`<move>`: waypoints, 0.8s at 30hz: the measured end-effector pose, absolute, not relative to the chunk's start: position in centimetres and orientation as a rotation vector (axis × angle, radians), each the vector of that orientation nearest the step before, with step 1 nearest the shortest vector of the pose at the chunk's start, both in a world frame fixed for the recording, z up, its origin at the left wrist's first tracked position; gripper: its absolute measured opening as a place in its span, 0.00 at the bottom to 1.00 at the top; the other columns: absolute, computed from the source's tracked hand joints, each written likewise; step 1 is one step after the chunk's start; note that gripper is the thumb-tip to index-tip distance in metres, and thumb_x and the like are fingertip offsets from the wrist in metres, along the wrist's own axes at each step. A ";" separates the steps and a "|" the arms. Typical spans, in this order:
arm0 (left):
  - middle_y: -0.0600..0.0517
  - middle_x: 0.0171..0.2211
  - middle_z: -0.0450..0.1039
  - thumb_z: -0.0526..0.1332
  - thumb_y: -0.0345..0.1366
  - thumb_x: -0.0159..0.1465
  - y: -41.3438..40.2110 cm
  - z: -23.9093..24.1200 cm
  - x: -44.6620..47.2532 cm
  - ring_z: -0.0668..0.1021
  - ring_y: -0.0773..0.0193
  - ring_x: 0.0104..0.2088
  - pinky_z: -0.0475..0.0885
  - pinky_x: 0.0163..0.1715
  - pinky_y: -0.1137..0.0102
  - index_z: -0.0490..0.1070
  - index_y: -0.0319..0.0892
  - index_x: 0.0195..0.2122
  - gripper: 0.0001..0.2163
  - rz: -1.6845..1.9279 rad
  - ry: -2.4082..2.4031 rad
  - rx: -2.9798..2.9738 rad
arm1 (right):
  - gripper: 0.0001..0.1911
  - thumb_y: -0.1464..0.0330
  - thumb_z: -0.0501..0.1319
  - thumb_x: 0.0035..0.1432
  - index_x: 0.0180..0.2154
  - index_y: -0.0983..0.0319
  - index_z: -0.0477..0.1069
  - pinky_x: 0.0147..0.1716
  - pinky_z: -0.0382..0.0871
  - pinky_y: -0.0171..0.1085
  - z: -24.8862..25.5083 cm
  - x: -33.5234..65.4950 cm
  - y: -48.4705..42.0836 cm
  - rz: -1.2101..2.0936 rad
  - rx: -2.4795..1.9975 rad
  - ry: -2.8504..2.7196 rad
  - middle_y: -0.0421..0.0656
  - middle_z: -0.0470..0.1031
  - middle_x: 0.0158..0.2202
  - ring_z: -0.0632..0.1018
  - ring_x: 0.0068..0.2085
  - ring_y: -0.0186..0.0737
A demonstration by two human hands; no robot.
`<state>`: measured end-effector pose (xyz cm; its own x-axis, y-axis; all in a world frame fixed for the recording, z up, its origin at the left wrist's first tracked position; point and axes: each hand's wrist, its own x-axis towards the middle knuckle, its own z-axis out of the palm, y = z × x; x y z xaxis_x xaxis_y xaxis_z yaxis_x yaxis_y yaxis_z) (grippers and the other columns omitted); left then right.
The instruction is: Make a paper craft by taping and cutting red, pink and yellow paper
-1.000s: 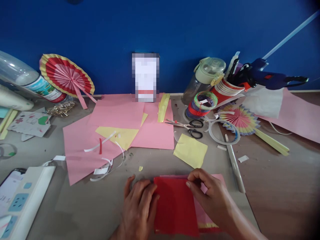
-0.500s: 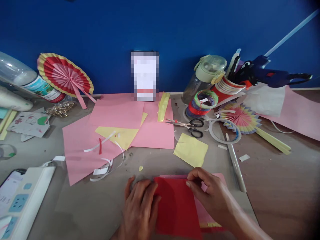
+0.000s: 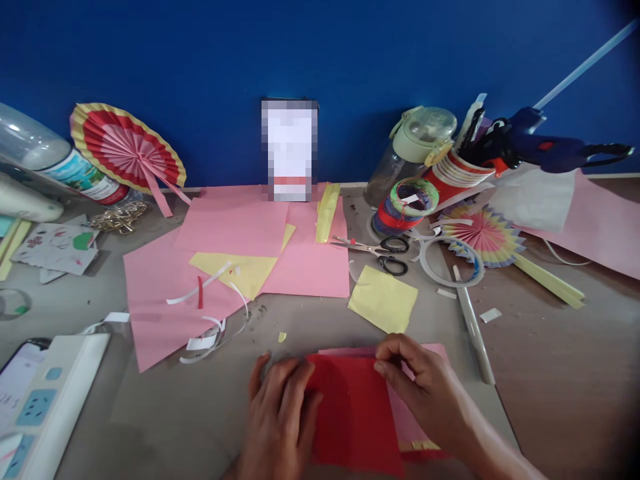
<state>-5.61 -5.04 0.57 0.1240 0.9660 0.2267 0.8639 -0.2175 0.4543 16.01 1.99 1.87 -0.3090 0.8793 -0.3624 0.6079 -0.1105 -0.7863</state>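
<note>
A red paper sheet [image 3: 355, 413] lies at the near edge of the table on top of a pink sheet [image 3: 407, 427]. My left hand [image 3: 280, 417] rests flat on the red sheet's left edge, fingers stretched out and pressing it down. My right hand [image 3: 420, 387] pinches the red sheet's upper right corner between thumb and fingertips. A thin yellow strip [image 3: 425, 445] shows under the pink sheet near my right wrist.
Pink sheets [image 3: 235, 260] and yellow pieces [image 3: 383, 299] lie beyond my hands. Scissors [image 3: 375, 253], tape rolls [image 3: 407, 203], a cup of tools [image 3: 463, 170], a bottle [image 3: 413, 150] and a glue gun [image 3: 555, 150] stand at the back right. Paper fans [image 3: 125, 147] [image 3: 480, 233], a power strip [image 3: 45, 393].
Both hands have stayed on the red sheet. They and the sheet have shifted very slightly nearer the table's front edge; the view has tilted a little.
</note>
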 end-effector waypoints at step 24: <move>0.55 0.31 0.72 0.57 0.33 0.64 -3.4 1.1 -5.3 0.74 0.62 0.32 0.65 0.41 0.66 0.65 0.45 0.40 0.04 0.761 1.898 1.839 | 0.11 0.60 0.57 0.60 0.29 0.60 0.62 0.29 0.59 0.34 1.8 17.8 2.6 1.848 -1.301 -1.535 0.39 0.64 0.29 0.65 0.31 0.35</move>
<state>-5.31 -3.36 1.14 -0.0641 0.9936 0.0927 0.7823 -0.0077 0.6229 17.76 2.63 1.79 -0.4823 0.7825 -0.3939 0.2440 -0.3119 -0.9183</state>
